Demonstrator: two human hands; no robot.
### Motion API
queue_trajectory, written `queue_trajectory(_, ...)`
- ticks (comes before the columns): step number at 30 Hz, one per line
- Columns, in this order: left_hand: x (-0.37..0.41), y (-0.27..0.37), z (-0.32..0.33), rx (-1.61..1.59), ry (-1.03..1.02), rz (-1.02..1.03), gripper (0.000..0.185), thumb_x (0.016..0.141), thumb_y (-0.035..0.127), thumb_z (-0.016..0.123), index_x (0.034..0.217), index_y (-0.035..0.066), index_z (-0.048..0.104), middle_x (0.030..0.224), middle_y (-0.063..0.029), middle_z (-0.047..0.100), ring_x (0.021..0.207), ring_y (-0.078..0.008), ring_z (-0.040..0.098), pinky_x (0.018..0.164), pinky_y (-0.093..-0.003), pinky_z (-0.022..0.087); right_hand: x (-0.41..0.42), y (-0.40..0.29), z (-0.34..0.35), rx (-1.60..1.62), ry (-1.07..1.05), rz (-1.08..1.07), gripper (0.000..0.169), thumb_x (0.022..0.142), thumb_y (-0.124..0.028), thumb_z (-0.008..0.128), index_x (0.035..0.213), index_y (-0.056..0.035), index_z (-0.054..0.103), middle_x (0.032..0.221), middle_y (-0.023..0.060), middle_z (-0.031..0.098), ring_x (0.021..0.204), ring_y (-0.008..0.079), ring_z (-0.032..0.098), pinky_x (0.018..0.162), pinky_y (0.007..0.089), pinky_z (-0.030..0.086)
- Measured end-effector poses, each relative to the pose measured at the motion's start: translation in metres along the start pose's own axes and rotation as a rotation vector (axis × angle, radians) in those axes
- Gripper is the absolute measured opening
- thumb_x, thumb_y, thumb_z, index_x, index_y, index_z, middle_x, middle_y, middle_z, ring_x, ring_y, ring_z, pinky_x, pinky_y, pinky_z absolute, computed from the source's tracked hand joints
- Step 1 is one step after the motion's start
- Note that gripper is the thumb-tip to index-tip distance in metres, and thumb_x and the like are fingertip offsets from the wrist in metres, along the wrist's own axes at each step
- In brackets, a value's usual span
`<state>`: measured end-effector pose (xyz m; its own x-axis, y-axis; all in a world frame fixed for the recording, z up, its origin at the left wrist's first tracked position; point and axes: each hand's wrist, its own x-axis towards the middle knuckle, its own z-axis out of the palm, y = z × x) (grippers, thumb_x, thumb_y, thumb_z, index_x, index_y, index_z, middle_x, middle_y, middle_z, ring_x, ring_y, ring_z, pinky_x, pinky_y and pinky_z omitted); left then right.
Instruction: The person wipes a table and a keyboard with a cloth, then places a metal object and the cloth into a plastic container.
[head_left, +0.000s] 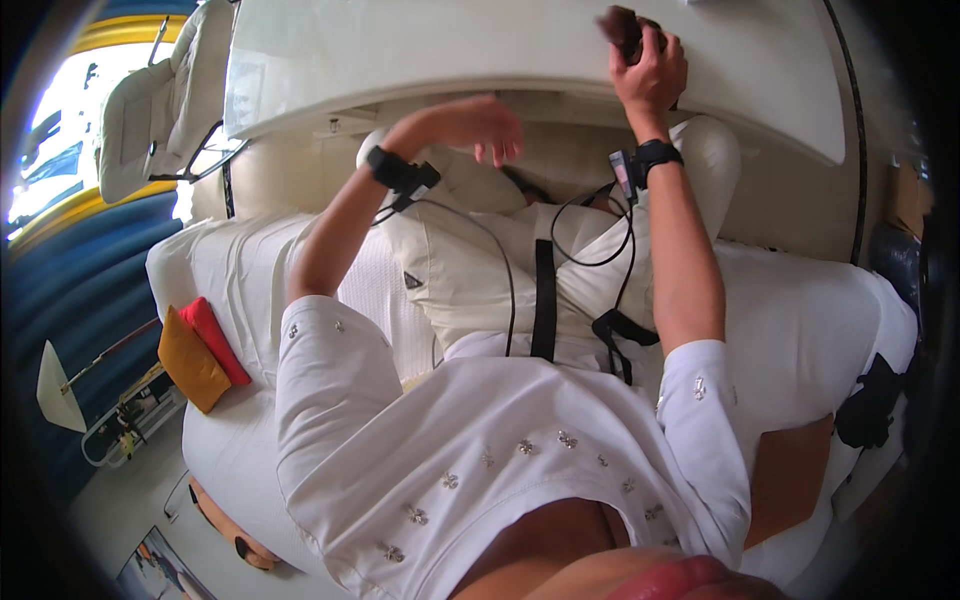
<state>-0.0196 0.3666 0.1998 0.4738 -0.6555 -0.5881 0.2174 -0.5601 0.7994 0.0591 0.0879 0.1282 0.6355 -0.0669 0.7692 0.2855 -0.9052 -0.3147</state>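
Observation:
My right hand (654, 69) is wrapped around a small dark brown object (624, 27) above the white table (420, 45). Motion blur and my fingers hide part of the object, so its exact kind is unclear. My left hand (480, 127) hangs in the air near the table's front edge, over my knees. It is blurred, its fingers droop loosely with gaps between them, and nothing shows in it. Each wrist carries a black strap with a small device, the left device (405, 178) and the right device (622, 174), with black cables running down to my lap.
I sit on a sofa with a white cover (795, 322). Yellow (191, 364) and red (214, 337) cushions lie at left, a brown panel (791, 480) at right. A cream chair (161, 105) stands beyond the table's left end. A cable loop (592, 262) hangs over my lap.

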Motion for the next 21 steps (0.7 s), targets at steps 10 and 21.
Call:
queue_trajectory(10,0.163,-0.208,0.032,-1.45,1.125,-0.276,0.034,0.092,0.033,0.063,0.115,0.007,0.06,0.105,-0.0091,0.066,0.094,-0.018,0.064,0.073,-0.0311,0.053,0.001,0.005,0.006,-0.013,-0.02,-0.027,0.039,0.072,-0.037,0.069,0.106,-0.0182,0.068,0.101,0.0079,0.062,0.092,0.032,0.062,0.076,0.0461,0.052)
queue_trajectory(21,0.2,-0.246,0.052,-1.729,1.421,0.144,0.048,0.086,0.055,0.07,0.113,0.017,0.062,0.107,-0.0024,0.063,0.099,-0.02,0.061,0.075,-0.0382,0.055,-0.002,0.003,0.006,0.017,0.027,0.0,0.039,0.073,-0.037,0.069,0.107,-0.0193,0.068,0.102,0.0059,0.062,0.092,0.0306,0.062,0.077,0.045,0.051)
